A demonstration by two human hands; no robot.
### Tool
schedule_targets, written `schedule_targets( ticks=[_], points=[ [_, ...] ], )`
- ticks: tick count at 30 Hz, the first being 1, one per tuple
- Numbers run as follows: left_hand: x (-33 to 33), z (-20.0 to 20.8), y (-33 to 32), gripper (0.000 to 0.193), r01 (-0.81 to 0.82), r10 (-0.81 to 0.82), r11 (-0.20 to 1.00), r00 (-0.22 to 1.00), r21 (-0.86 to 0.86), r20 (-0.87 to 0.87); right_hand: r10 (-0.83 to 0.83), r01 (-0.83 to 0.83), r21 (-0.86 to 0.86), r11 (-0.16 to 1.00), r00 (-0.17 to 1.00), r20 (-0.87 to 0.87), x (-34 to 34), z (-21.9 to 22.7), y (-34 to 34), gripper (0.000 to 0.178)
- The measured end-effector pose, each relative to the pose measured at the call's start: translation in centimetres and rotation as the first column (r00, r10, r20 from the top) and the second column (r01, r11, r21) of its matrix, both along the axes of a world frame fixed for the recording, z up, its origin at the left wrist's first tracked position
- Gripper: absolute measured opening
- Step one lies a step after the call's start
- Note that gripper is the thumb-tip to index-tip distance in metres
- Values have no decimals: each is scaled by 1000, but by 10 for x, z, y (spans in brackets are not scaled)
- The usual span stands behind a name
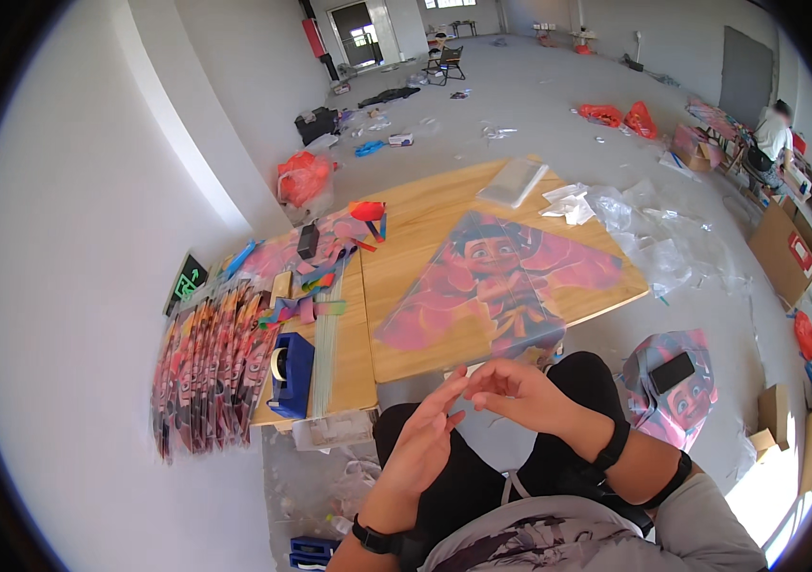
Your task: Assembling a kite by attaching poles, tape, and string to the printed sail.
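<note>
Head view, looking down from above the person's lap: the left hand is lifted in front of the body with its palm turned up and its fingers stretched out flat. It holds nothing that I can see. The right hand is just beside it, a bit higher, with its fingers bent loosely, and their tips come close to the left fingers. I cannot tell if something very thin is pinched between them. Both wrists wear dark bands.

Just past the hands, a big kite lies flat on the wooden counter. It is pink and red and has a cartoon child drawn on it. Its lower tip points at the hands and sits near the counter's front edge.

On the left of the counter is a blue tape holder, with a row of thin pale sticks next to it. Farther left, a stack of folded kites lies spread out like a fan. Bright paper strips are piled behind them. Clear plastic bags lie crumpled on the counter's far right end.

On the floor to the right, another kite sits with a dark phone on top of it. Far off at the right, another person sits among cardboard boxes.
</note>
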State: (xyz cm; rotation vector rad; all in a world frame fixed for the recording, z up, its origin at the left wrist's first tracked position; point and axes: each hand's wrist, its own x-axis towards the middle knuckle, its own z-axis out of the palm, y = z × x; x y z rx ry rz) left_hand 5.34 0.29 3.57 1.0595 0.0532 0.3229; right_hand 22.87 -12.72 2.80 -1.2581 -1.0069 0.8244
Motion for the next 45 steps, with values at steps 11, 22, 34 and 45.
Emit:
schedule_targets(
  ticks=[11, 22, 34, 45],
  points=[
    [13, -37, -16, 35, -162, 629, 154, 777, 975, 29, 108, -101, 49, 994, 981, -160, -1, -24, -33, 3],
    [24, -46, -7, 11, -306, 384, 874, 911, 376, -152, 163, -161, -36, 986, 985, 55, 3, -26, -43, 5],
    [67, -39, 16, 18, -405, 581, 676, 806, 615, -108, -170, 159, -263, 952, 985, -17, 16, -42, -13, 21],
    [142, -85, 94, 12, -382, 610, 620, 784, 685, -115, -249, 251, -368, 895, 967, 52, 83, -72, 66, 21]
  ],
)
